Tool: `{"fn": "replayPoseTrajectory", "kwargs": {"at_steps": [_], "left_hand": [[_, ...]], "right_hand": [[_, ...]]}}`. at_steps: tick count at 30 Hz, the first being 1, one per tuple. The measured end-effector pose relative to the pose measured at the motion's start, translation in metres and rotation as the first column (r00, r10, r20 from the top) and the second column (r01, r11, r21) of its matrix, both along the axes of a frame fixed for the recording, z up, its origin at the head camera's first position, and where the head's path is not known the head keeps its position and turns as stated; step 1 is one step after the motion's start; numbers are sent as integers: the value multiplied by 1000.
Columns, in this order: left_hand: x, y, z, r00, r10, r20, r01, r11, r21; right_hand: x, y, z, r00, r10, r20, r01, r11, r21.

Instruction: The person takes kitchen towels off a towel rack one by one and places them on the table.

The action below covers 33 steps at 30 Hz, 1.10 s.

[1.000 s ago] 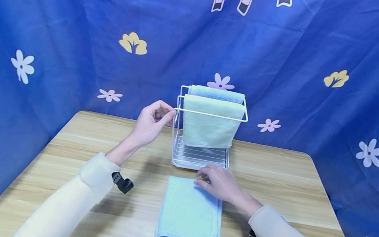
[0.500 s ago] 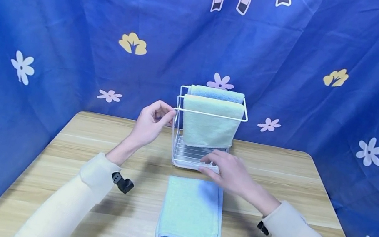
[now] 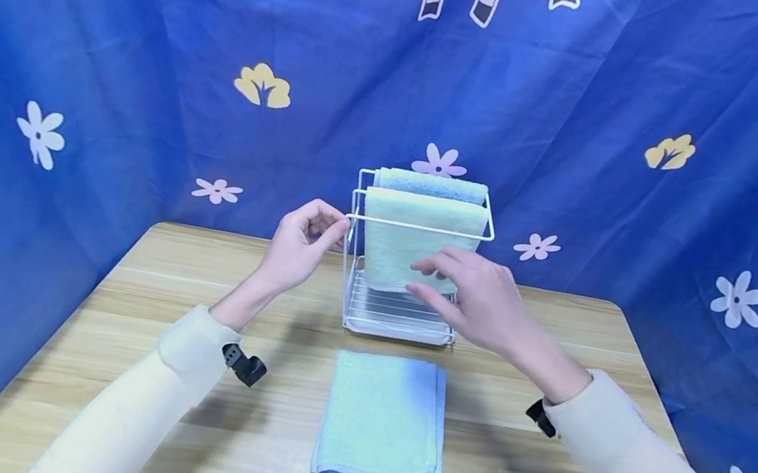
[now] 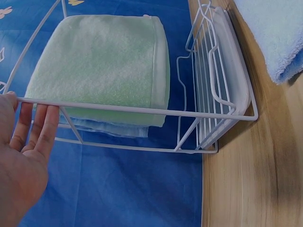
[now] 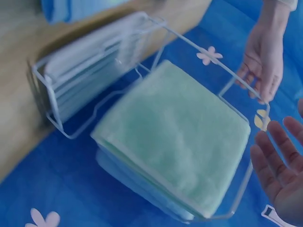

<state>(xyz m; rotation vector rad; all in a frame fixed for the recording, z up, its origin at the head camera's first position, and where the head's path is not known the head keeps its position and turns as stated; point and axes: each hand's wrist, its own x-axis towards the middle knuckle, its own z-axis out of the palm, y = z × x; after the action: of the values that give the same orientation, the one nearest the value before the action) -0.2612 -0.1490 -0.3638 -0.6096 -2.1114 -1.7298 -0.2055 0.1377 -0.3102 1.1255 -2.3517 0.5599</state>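
A white wire towel rack (image 3: 343,281) stands at the back of the table. My left hand (image 3: 301,244) pinches its upper front left corner between thumb and fingers, as the left wrist view also shows at the bar. Over the rack hang a pale green towel (image 3: 391,251) in front and a light blue towel (image 3: 433,186) behind it. My right hand (image 3: 482,297) is raised before the green towel, fingers loosely bent and holding nothing; the right wrist view shows its fingers (image 5: 279,156) spread. A folded light blue towel (image 3: 380,423) lies flat in front of the rack.
The wood-grain table (image 3: 201,298) is enclosed by a blue patterned curtain (image 3: 173,65) at the back and both sides. At the rack's bottom sits a slatted white tray (image 3: 393,328). Each wrist wears a black camera strap (image 3: 244,365).
My right hand has risen from the folded towel's far edge, up and forward to the hanging green towel. My left hand keeps its place on the rack; the towels have not moved.
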Motion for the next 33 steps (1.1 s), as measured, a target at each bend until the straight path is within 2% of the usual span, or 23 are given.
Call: {"fn": "replayPoseTrajectory", "kwargs": {"at_steps": [7, 12, 16, 28, 33], "left_hand": [[-1, 0, 0, 1000, -4, -4, 4, 1000, 8], [-1, 0, 0, 1000, -5, -7, 5, 1000, 14], [-1, 0, -1, 1000, -5, -8, 6, 1000, 15], [-1, 0, -2, 1000, -8, 0, 8, 1000, 21], [-1, -1, -2, 1000, -5, -2, 5, 1000, 16]], "right_hand": [[-7, -4, 27, 1000, -2, -6, 2, 1000, -21], [-21, -7, 41, 999, -13, -36, 12, 1000, -6], [-34, -10, 49, 999, -46, -21, 47, 999, 27], [-72, -12, 54, 994, -103, 39, 97, 985, 143], [-86, -12, 52, 994, -110, 25, 104, 979, 173]]}}
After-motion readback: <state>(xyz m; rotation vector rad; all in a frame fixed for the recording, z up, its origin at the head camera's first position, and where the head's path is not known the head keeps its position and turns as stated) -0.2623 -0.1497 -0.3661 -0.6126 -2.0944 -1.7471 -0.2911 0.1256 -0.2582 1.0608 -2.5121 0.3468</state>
